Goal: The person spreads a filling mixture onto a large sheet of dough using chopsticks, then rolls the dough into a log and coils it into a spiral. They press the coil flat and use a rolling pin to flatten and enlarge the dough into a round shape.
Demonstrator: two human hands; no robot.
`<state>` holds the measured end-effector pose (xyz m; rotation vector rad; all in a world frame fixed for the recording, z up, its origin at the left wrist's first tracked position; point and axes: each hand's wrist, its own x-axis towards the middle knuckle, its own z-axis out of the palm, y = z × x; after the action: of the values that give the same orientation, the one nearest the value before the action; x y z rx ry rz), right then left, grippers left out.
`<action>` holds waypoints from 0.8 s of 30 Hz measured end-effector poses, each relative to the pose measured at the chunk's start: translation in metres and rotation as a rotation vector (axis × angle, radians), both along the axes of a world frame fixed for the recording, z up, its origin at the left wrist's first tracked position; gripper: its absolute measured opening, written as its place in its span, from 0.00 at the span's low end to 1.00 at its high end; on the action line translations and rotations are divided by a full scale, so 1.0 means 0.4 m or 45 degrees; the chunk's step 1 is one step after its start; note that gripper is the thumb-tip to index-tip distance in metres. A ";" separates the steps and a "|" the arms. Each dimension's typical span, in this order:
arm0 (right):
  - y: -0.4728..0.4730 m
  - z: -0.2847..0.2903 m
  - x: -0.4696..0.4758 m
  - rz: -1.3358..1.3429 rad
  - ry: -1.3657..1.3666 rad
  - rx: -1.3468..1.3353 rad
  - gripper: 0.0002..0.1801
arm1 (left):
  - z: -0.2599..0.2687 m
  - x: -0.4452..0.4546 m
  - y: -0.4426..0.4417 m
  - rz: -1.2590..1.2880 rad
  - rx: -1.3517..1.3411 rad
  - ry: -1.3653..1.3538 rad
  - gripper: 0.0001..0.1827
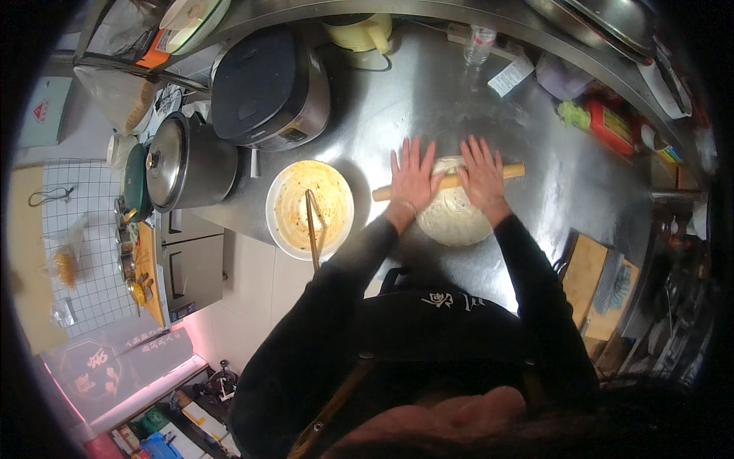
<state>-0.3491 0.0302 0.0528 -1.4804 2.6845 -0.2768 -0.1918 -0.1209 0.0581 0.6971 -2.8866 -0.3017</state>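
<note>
On the steel worktop (395, 103) before me lies a flattened round of pale dough (453, 221). A wooden rolling pin (451, 181) crosses its far part, a little slanted. My left hand (410, 179) rests flat over the pin's left part, fingers spread and pointing away from me. Over the right part lies my right hand (480, 175), also flat, its fingers stretched past the pin. Neither hand has its fingers curled around the wood. Left of the dough stands a white bowl (271, 212) with orange-brown smears inside and chopsticks (311, 226) leaning across its near rim.
A rice cooker (258, 86) and a lidded metal pot (200, 160) stand to the left. At the back are a yellow kettle (358, 34) and a plastic bottle (479, 46). Wooden boards (585, 275) and a striped cloth (612, 284) lie at the right. A shelf edge (436, 10) overhangs the back.
</note>
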 end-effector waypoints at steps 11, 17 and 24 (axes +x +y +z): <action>0.039 0.057 0.022 -0.033 -0.138 0.167 0.43 | 0.003 0.049 0.060 0.212 0.212 -0.197 0.50; -0.132 -0.011 -0.123 -0.128 0.000 0.076 0.41 | -0.008 -0.120 -0.128 0.058 -0.020 0.138 0.44; -0.129 -0.030 -0.164 -0.366 -0.125 0.073 0.41 | -0.026 -0.207 -0.220 -0.007 -0.098 0.301 0.44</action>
<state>-0.4148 -0.0212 0.0406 -1.0347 2.7937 -0.2765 -0.2747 -0.2088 0.0477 0.5971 -2.6608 -0.2530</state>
